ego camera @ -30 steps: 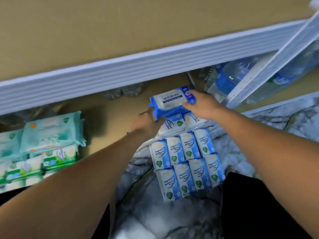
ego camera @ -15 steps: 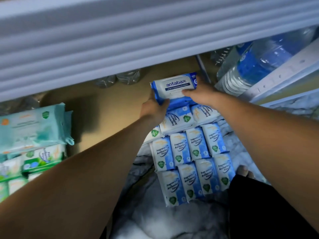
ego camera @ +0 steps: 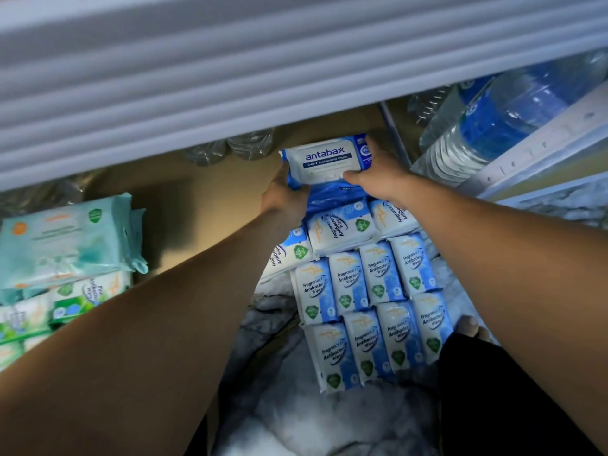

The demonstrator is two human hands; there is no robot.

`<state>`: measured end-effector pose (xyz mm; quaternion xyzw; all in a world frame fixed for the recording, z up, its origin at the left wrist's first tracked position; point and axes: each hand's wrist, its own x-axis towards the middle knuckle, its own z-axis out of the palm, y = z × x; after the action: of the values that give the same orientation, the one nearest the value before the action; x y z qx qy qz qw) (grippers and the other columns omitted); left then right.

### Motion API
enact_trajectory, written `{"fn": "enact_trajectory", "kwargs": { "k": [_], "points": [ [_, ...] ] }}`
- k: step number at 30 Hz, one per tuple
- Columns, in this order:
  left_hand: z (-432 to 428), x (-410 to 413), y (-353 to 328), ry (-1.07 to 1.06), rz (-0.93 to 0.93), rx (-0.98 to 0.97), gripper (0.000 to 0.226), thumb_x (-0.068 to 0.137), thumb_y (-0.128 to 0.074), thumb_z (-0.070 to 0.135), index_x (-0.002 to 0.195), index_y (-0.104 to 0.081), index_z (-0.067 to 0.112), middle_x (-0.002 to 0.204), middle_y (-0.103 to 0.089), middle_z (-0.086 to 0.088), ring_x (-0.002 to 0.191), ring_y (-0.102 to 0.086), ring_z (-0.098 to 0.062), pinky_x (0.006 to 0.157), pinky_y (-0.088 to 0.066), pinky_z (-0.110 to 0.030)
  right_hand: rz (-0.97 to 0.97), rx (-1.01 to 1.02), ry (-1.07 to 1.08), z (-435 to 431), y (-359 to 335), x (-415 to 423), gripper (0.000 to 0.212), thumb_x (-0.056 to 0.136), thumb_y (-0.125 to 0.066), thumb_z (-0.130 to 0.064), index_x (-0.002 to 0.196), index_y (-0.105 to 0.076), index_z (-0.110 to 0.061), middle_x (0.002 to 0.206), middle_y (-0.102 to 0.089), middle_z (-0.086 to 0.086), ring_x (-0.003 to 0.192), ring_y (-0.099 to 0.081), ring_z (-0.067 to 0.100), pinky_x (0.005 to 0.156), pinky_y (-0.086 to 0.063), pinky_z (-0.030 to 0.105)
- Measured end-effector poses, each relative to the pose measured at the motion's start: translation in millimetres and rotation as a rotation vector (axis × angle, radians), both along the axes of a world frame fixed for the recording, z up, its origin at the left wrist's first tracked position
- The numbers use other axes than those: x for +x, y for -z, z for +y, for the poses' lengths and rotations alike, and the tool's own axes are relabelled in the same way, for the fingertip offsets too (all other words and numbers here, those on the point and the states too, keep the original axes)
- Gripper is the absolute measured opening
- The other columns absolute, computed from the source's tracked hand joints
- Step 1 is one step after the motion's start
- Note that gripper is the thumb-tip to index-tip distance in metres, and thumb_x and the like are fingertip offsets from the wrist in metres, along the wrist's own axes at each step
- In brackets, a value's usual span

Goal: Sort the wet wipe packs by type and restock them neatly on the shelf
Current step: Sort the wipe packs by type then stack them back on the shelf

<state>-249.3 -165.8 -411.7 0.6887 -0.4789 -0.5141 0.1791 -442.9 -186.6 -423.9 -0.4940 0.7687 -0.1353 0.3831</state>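
Nearest, a black-clothed leg [ego camera: 493, 390] and bare toes [ego camera: 468, 325] rest on the marbled floor [ego camera: 296, 422]. Beside them, small blue-and-white antibacterial wipe packs [ego camera: 371, 311] lie in tight rows, label up. The rows run away from the person to the front edge of the tan shelf board [ego camera: 210, 205], where the farthest few packs lie turned sideways. Both bare forearms reach over these rows. The left hand [ego camera: 284, 199] grips the left end of the antabax pack [ego camera: 329, 159], its fingers curled around the pack's edge. The right hand [ego camera: 381, 179] grasps the right end, thumb pressed on the lower front and fingers wrapped over the far side. The pack is held level, label up, on top of a second blue pack [ego camera: 332, 197] at the board's front edge, just left of a grey divider rod [ego camera: 394, 133]. Towards the board's left end sits a stack of teal packs [ego camera: 65, 238] over green-and-white packs [ego camera: 85, 294]. At the board's back edge stand small clear bottles [ego camera: 230, 148]; right of the divider lie large water bottles [ego camera: 493, 120]. The white ribbed edge of the upper shelf [ego camera: 263, 77] overhangs everything.
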Motion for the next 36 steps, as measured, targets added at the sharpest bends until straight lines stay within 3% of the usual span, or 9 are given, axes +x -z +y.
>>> {"fn": "enact_trajectory", "kwargs": {
  "k": [4,11,14,18,22,26,30,33,36],
  "points": [
    [-2,2,-3,-0.046,0.077,-0.039,0.067,0.093,-0.058,0.02,0.152,-0.033,0.04,0.121,-0.067,0.002,0.095,-0.068,-0.019,0.086,-0.06,-0.04,-0.004,-0.061,-0.006,0,-13,4,0.094,0.083,-0.077,-0.031,0.157,-0.02,-0.027,0.143,-0.053,0.0,0.126,-0.054,0.022,0.107,-0.045,0.043],
    [10,13,-41,0.002,0.179,-0.075,0.066,0.091,-0.064,0.018,0.149,-0.039,0.037,0.123,-0.067,0.001,0.105,-0.067,-0.023,0.094,-0.056,-0.044,-0.085,-0.246,0.016,41,-64,4,0.067,0.084,-0.076,-0.025,0.143,-0.043,-0.025,0.128,-0.064,-0.003,0.112,-0.062,0.017,0.101,-0.05,0.038],
    [34,20,-74,0.045,0.217,-0.095,0.059,0.092,-0.065,0.01,0.144,-0.048,0.031,0.119,-0.068,0.004,0.103,-0.069,-0.019,0.094,-0.057,-0.04,-0.093,-0.239,0.035,75,-87,7,0.067,0.086,-0.075,-0.029,0.144,-0.043,-0.027,0.127,-0.064,-0.005,0.111,-0.061,0.016,0.101,-0.048,0.036],
    [79,31,-117,0.044,0.251,-0.099,0.053,0.09,-0.069,0.006,0.139,-0.056,0.023,0.111,-0.072,0.0,0.098,-0.071,-0.024,0.086,-0.06,-0.041,-0.095,-0.251,0.078,123,-120,18,0.081,0.082,-0.076,-0.038,0.151,-0.036,-0.028,0.13,-0.062,0.001,0.116,-0.06,0.022,0.105,-0.047,0.044],
    [134,44,-162,-0.01,0.337,-0.113,0.061,0.09,-0.069,0.001,0.144,-0.05,0.02,0.103,-0.071,0.004,0.081,-0.068,-0.006,0.067,-0.058,-0.019,-0.123,-0.293,0.11,181,-160,32,0.076,0.086,-0.073,-0.039,0.152,-0.035,-0.03,0.14,-0.056,0.003,0.127,-0.053,0.023,0.109,-0.043,0.046],
    [181,60,-208,-0.023,0.389,-0.163,0.068,0.088,-0.074,0.007,0.148,-0.046,0.022,0.118,-0.071,0.003,0.092,-0.07,-0.008,0.082,-0.06,-0.028,-0.133,-0.365,0.152,236,-205,44,0.069,0.087,-0.073,-0.04,0.149,-0.042,-0.031,0.142,-0.053,0.004,0.126,-0.054,0.021,0.105,-0.046,0.042],
    [217,76,-254,0.0,0.421,-0.244,0.07,0.087,-0.076,0.013,0.148,-0.046,0.025,0.122,-0.071,0.002,0.096,-0.072,-0.012,0.087,-0.06,-0.037,-0.137,-0.462,0.178,280,-257,59,0.063,0.088,-0.071,-0.045,0.145,-0.046,-0.038,0.138,-0.05,0.002,0.104,-0.056,0.013,0.077,-0.048,0.021],
    [234,88,-287,0.011,0.464,-0.314,0.067,0.087,-0.076,0.012,0.146,-0.048,0.025,0.114,-0.073,0.003,0.093,-0.073,-0.012,0.081,-0.062,-0.035,-0.135,-0.557,0.17,299,-295,68,0.058,0.086,-0.07,-0.049,0.14,-0.049,-0.04,0.137,-0.051,0.0,0.117,-0.052,0.012,0.098,-0.049,0.036],
    [239,99,-314,0.0,0.494,-0.399,0.066,0.086,-0.077,0.014,0.145,-0.05,0.027,0.115,-0.073,0.004,0.1,-0.072,-0.014,0.084,-0.061,-0.037,-0.136,-0.641,0.143,301,-330,77,0.056,0.086,-0.07,-0.05,0.138,-0.051,-0.041,0.134,-0.053,-0.003,0.117,-0.052,0.009,0.101,-0.047,0.039]
  ]
}}
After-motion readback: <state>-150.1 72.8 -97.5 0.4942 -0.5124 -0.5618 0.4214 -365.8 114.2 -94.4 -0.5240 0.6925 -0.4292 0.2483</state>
